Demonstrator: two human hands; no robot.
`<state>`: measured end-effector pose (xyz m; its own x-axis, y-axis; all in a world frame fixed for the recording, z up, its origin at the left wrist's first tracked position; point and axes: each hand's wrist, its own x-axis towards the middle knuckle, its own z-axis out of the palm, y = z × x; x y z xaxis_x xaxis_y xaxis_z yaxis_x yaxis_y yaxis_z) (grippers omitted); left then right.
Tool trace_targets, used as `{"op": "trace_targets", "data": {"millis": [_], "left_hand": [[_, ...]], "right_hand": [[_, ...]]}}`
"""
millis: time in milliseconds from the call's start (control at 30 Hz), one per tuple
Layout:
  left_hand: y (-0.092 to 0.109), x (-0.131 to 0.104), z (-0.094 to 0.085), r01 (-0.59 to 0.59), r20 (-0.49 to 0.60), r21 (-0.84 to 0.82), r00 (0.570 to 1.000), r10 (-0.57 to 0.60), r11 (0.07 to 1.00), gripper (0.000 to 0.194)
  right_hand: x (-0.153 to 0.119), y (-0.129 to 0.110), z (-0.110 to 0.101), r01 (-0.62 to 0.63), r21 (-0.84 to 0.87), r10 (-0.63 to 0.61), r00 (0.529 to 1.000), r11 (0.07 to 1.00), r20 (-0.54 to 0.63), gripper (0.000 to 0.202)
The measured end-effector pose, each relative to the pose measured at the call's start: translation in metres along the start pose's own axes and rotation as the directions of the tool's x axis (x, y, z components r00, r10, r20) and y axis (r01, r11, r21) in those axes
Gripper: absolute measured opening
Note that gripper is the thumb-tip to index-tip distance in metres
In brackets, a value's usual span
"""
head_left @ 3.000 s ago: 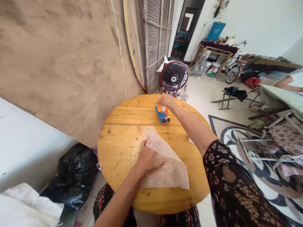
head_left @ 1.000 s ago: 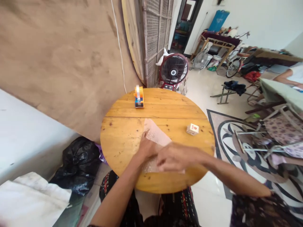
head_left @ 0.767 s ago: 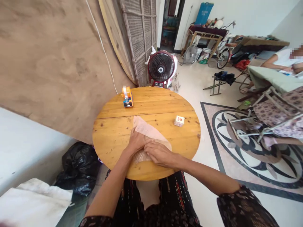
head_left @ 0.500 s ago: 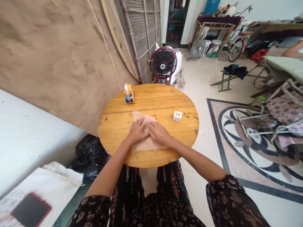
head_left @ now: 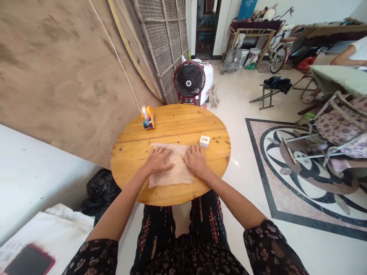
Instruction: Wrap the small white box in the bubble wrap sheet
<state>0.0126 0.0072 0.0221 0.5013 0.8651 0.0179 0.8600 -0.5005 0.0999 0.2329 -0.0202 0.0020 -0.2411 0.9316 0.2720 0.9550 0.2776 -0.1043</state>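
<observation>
In the head view, both your hands lie palm down on a clear, bubbly plastic sheet (head_left: 179, 170) in the middle of the frame. Your left hand (head_left: 158, 159) covers its left part, fingers spread and thumb out toward the centre; your right hand (head_left: 195, 158) presses on the right edge, its fingers pointing up the frame. Neither hand is closed around anything you can see.

What has just changed is the gap between them: your hands were close together over the middle of the sheet, and now they are well apart, with a broad patch of plastic showing between. The slanting upper right edge has gone too, and the sheet looks squarer and more spread out. That suggests it is being opened and smoothed, though some creases and an uneven double layer seem to remain near the top. Whether anything lies under your palms, you cannot tell.

The sheet rests on a round wooden table (head_left: 172, 196). A small white box (head_left: 204, 141) sits just beside your right fingertips, up and to the right, not touched by them. The orange and blue tape dispenser (head_left: 148, 117) stands near the table's upper left edge, apart from both hands; you had your right hand on it earlier. Beyond the table, at upper centre, is a dark red fan (head_left: 189, 79).
</observation>
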Motion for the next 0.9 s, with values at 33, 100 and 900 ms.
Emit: {"op": "trace_targets", "data": {"millis": [33, 100, 900], "left_hand": [[0.003, 0.002, -0.002, -0.012, -0.015, 0.011, 1.0, 0.012, 1.0, 0.071], [0.01, 0.006, -0.004, -0.05, -0.066, 0.001, 0.997, 0.05, 0.999, 0.067], [0.004, 0.015, 0.021, -0.184, -0.216, -0.105, 0.964, 0.158, 0.977, 0.067]], "right_hand": [[-0.001, 0.001, -0.001, -0.005, 0.003, 0.005, 1.0, 1.0, -0.003, 0.047], [-0.003, 0.002, -0.004, -0.006, 0.009, 0.006, 1.0, 1.0, -0.005, 0.045], [0.031, 0.096, -0.046, -0.191, 0.13, 0.179, 0.979, 0.973, 0.098, 0.07]]}}
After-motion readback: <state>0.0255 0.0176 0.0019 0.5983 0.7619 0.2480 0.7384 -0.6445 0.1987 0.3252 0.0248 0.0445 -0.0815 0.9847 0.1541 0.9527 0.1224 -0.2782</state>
